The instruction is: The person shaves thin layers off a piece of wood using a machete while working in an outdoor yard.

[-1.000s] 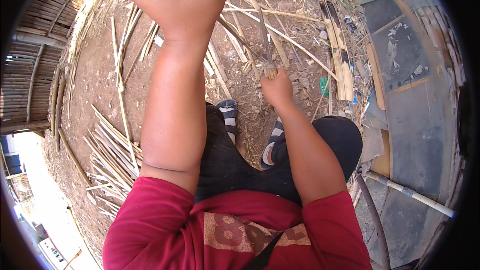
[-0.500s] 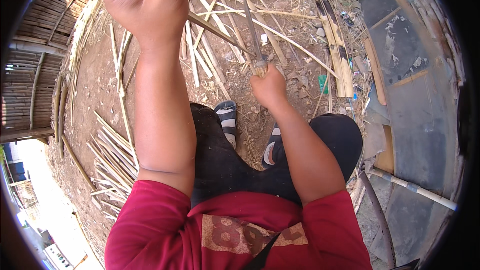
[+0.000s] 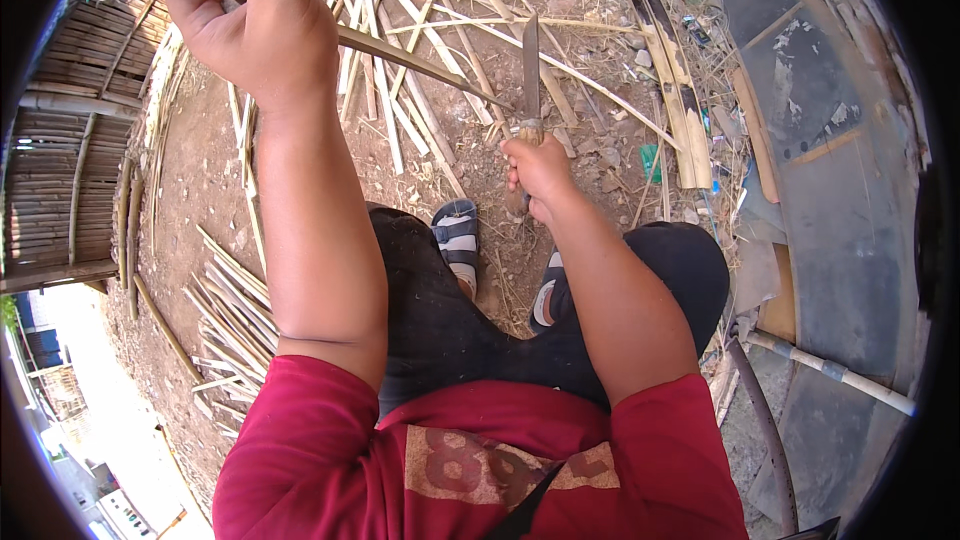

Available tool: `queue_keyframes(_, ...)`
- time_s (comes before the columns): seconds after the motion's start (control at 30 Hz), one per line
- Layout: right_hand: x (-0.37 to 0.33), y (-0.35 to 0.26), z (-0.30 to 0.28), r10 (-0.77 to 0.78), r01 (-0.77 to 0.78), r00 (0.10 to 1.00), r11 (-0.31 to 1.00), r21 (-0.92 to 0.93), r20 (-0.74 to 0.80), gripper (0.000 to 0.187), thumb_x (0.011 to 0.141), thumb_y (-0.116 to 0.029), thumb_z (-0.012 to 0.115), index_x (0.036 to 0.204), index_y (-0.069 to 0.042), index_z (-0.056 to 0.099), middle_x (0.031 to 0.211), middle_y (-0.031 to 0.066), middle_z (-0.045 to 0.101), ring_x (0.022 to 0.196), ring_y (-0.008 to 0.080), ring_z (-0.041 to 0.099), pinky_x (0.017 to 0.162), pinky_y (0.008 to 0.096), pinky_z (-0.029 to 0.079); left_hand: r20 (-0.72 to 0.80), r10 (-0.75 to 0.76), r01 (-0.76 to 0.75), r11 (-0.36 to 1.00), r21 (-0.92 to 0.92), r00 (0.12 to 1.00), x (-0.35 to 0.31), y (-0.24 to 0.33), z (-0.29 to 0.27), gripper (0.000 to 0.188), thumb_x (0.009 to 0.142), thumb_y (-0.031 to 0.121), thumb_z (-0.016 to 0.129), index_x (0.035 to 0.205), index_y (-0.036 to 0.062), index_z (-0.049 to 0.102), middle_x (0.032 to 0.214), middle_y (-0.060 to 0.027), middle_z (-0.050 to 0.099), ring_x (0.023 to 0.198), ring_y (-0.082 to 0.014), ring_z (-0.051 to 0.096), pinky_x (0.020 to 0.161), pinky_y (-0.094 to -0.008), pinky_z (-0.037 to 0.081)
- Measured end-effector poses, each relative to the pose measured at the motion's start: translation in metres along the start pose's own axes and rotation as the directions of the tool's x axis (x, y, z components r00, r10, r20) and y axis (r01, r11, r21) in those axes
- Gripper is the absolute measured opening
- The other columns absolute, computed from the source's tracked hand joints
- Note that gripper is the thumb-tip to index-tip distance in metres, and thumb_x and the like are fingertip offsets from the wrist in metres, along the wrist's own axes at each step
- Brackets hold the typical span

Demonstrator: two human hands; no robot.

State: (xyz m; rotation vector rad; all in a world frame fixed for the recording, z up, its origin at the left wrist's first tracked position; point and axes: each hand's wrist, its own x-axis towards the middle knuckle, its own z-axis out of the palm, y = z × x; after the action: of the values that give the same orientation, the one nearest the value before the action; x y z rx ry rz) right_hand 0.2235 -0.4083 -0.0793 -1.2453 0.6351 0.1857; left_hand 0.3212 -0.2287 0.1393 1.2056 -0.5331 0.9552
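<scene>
My left hand (image 3: 255, 35) is raised at the upper left, fingers curled round a bamboo strip (image 3: 425, 67). Part of that strip is hidden behind the hand and wrist; its free end slants down to the right, close to the knife. In front of my feet, my right hand (image 3: 540, 175) grips the wooden handle of a long knife (image 3: 531, 70). Its dark blade points away from me, nearly straight up in the view. Whether strip and blade touch, I cannot tell.
Many split bamboo strips (image 3: 420, 125) lie crisscrossed on the dirt ahead. A second pile (image 3: 235, 315) is at the left. Two wider bamboo pieces (image 3: 680, 110) lie to the right, beside dark sheets (image 3: 830, 240). A slatted bamboo wall (image 3: 60, 160) stands far left.
My left hand has moved left and slightly down, drawing the bamboo strip along. The knife in my right hand has turned, its blade tip shifting right and lower.
</scene>
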Motion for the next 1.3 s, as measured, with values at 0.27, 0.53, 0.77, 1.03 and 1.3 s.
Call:
queue_keyframes(0.27, -0.033, -0.063, -0.004, -0.187, 0.237, 0.963, 0.933, 0.271, -0.195, 0.026, 0.096, -0.020, 0.068, 0.106, -0.002, 0.052, 0.087, 0.0084, 0.062, 0.053, 0.0127, 0.053, 0.047, 0.0298, 0.045, -0.226, 0.113, -0.177, 0.941, -0.289, 0.967, 0.035, 0.104, -0.015, 0.027, 0.089, -0.003, 0.061, 0.105, 0.0170, 0.055, 0.058, 0.0072, 0.030, 0.050, -0.0063, 0.024, 0.045, -0.0233, 0.022)
queue_keyframes(0.53, -0.091, -0.120, -0.007, -0.353, 0.408, 0.913, 0.783, 0.470, -0.205, 0.047, 0.100, -0.042, 0.065, 0.120, -0.003, 0.052, 0.116, 0.0178, 0.065, 0.055, 0.0097, 0.049, 0.052, 0.0275, 0.046, -0.242, 0.121, -0.232, 0.831, -0.506, 0.963, 0.044, 0.184, -0.060, 0.010, 0.097, 0.005, 0.055, 0.093, 0.0137, 0.059, 0.060, 0.0089, 0.028, 0.050, -0.0063, 0.023, 0.047, -0.0227, 0.022)
queue_keyframes(0.77, -0.124, -0.140, 0.001, -0.431, 0.556, 0.826, 0.518, 0.650, -0.363, 0.027, 0.098, -0.018, 0.069, 0.111, -0.004, 0.050, 0.105, 0.0129, 0.065, 0.057, 0.0111, 0.054, 0.050, 0.0264, 0.047, -0.189, 0.121, -0.209, 0.797, -0.567, 0.974, 0.028, 0.212, -0.077, 0.004, 0.097, 0.009, 0.058, 0.095, 0.0085, 0.061, 0.060, 0.0077, 0.030, 0.050, -0.0054, 0.025, 0.047, -0.0222, 0.023)
queue_keyframes(1.03, -0.126, -0.145, 0.014, -0.470, 0.536, 0.827, 0.490, 0.688, -0.309, 0.025, 0.093, -0.007, 0.070, 0.107, -0.004, 0.049, 0.094, 0.0087, 0.061, 0.058, 0.0112, 0.053, 0.049, 0.0270, 0.047, -0.265, 0.042, -0.154, 0.895, -0.419, 0.963, 0.011, 0.222, -0.111, 0.015, 0.101, 0.021, 0.058, 0.108, 0.0080, 0.052, 0.070, 0.0017, 0.042, 0.064, -0.0102, 0.042, 0.061, -0.0266, 0.037)
queue_keyframes(1.3, -0.137, -0.139, 0.030, -0.477, 0.535, 0.829, 0.522, 0.664, -0.293, 0.025, 0.090, -0.003, 0.071, 0.100, -0.007, 0.048, 0.088, 0.0063, 0.061, 0.058, 0.0119, 0.054, 0.047, 0.0263, 0.046, -0.546, -0.208, 0.195, 0.977, -0.082, 0.812, -0.034, 0.180, -0.190, 0.026, 0.101, 0.032, 0.064, 0.113, 0.0097, 0.057, 0.084, 0.0004, 0.056, 0.077, -0.0116, 0.056, 0.069, -0.0254, 0.047)
